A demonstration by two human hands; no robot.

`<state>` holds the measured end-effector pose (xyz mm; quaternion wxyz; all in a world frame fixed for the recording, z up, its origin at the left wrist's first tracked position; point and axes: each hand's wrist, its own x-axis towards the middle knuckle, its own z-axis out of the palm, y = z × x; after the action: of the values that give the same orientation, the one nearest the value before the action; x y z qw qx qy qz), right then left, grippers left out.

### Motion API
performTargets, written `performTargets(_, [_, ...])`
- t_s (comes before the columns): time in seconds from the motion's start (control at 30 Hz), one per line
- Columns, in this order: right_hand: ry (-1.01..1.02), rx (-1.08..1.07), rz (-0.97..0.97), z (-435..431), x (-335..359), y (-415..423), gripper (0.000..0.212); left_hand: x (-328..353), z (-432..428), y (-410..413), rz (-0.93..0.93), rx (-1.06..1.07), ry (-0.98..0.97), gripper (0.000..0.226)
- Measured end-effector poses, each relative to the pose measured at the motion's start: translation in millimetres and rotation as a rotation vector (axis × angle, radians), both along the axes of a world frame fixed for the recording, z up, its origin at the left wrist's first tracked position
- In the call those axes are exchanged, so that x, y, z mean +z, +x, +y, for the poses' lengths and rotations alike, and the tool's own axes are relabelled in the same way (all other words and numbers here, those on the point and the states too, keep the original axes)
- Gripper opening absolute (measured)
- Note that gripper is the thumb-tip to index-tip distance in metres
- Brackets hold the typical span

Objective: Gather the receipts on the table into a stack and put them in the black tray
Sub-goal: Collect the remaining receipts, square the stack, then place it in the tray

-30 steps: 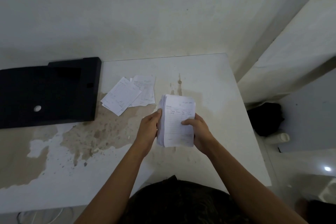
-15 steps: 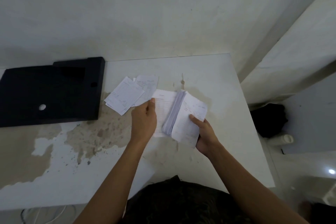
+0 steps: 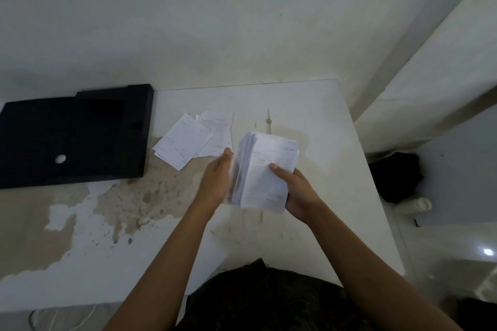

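Head: receipts (image 3: pixel 269 169) (handheld) outside black tray (image 3: pixel 80 126)

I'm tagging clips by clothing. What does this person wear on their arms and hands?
Both are bare: the left hand and right hand have no gloves, rings, watch or bracelet visible. The left forearm and right forearm show no sleeves. Dark fabric sits at the frame's bottom.

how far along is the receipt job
Mostly gathered: the right hand grips a thick stack, the left hand against its edge. Left: a few loose receipts lie on the table beside the black tray, which holds no receipts yet.
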<state>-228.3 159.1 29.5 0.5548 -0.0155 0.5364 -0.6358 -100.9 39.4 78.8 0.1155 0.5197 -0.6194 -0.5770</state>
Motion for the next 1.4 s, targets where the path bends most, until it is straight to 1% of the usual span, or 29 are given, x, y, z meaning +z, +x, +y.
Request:
performTargets(0.03, [0.007,0.017,0.042,-3.2,-2.4,3.3,0.024,2.5,4.9,-5.4,0.012,-0.032,0.122,0.050])
performTargets(0.07, [0.010,0.028,0.075,-6.2,-4.0,7.1,0.026,1.8,8.9,-8.4,0.026,-0.067,0.194,0.050])
performTargets(0.1, [0.013,0.024,0.105,-8.6,-6.1,10.3,0.030,0.3,12.0,-10.4,0.027,-0.109,0.196,0.046])
performTargets(0.13, [0.017,0.017,0.127,-10.2,-7.4,12.9,0.038,-3.5,12.6,-10.4,0.002,-0.145,0.134,0.041])
performTargets(0.2, [0.039,0.015,0.131,-12.0,-8.1,14.4,0.056,-10.4,11.6,-5.6,-0.008,-0.136,0.041,0.037])
performTargets(0.23, [0.051,0.018,0.116,-12.1,-7.3,13.8,0.061,-12.9,10.7,-3.3,0.021,-0.106,0.044,0.035])
performTargets(0.27, [0.058,0.021,0.096,-11.7,-7.2,12.8,0.060,-15.5,9.6,-1.2,0.053,-0.075,0.070,0.031])
performTargets(0.3, [0.055,0.030,0.081,-11.6,-7.1,12.3,0.053,-16.9,8.6,-0.6,0.071,-0.054,0.086,0.030])
performTargets(0.37, [0.032,0.058,0.138,-11.2,-8.1,13.0,0.041,-18.9,8.6,2.0,0.069,-0.069,0.052,0.028])
performTargets(0.5, [-0.004,0.056,0.477,-12.7,-8.6,13.0,0.037,-25.2,4.6,6.3,0.109,-0.087,0.011,0.024])
performTargets(0.57, [-0.012,0.103,0.616,-11.8,-9.7,12.0,0.028,-32.2,2.3,8.7,0.079,-0.115,-0.004,0.018])
performTargets(0.6, [0.016,0.147,0.681,-10.4,-14.6,11.7,0.025,-35.3,1.9,10.5,0.043,-0.130,-0.011,0.016])
performTargets(0.63, [0.052,0.189,0.726,-8.5,-19.0,12.7,0.021,-43.5,1.1,10.7,0.030,-0.131,-0.010,0.019])
performTargets(0.67, [0.090,0.212,0.742,-6.0,-21.5,14.6,0.017,-43.7,3.7,11.6,0.043,-0.127,0.018,0.029])
performTargets(0.7, [0.118,0.218,0.738,-3.4,-22.4,17.6,0.016,-47.7,6.0,12.7,0.061,-0.090,0.043,0.046])
performTargets(0.73, [0.130,0.209,0.725,-1.3,-23.6,20.6,0.018,-48.8,8.5,12.6,0.057,-0.035,0.069,0.071])
performTargets(0.77, [0.130,0.189,0.699,0.2,-25.2,23.0,0.021,-56.7,8.7,12.4,0.067,0.025,0.098,0.087])
performTargets(0.8, [0.125,0.165,0.675,0.8,-25.2,25.5,0.025,-56.6,12.3,12.5,0.097,0.079,0.113,0.081])
performTargets(0.87, [0.138,0.139,0.629,-2.1,-21.5,31.1,0.030,-53.0,18.8,9.6,0.157,0.196,0.126,0.046])
performTargets(0.9, [0.159,0.133,0.629,-4.8,-19.7,33.7,0.031,-53.6,20.8,5.8,0.158,0.237,0.119,0.040])
performTargets(1.0, [0.212,0.082,0.652,-12.7,-18.3,37.9,0.032,-52.8,29.3,-3.7,0.135,0.353,0.071,0.040])
performTargets(1.07, [0.199,0.045,0.637,-17.5,-18.2,38.9,0.033,-53.1,29.6,-10.8,0.167,0.452,0.084,0.042])
performTargets(1.1, [0.196,0.035,0.634,-19.9,-18.4,39.5,0.033,-51.8,29.3,-13.0,0.221,0.501,0.125,0.044])
performTargets(1.17, [0.204,0.027,0.637,-24.7,-20.7,38.9,0.034,-49.7,26.7,-12.6,0.358,0.533,0.194,0.053])
performTargets(1.23, [0.226,0.009,0.618,-28.1,-21.2,37.3,0.036,-55.0,23.3,-7.1,0.419,0.443,0.196,0.058])
performTargets(1.27, [0.237,0.009,0.604,-28.9,-21.0,36.5,0.038,-55.7,24.0,-2.0,0.400,0.355,0.138,0.056])
performTargets(1.33, [0.256,0.018,0.576,-29.5,-21.2,35.6,0.039,-61.6,27.0,9.6,0.290,0.135,-0.022,0.049])
performTargets(1.4, [0.254,0.024,0.551,-27.1,-22.2,34.9,0.041,-73.8,28.3,19.2,0.111,-0.039,-0.208,0.053])
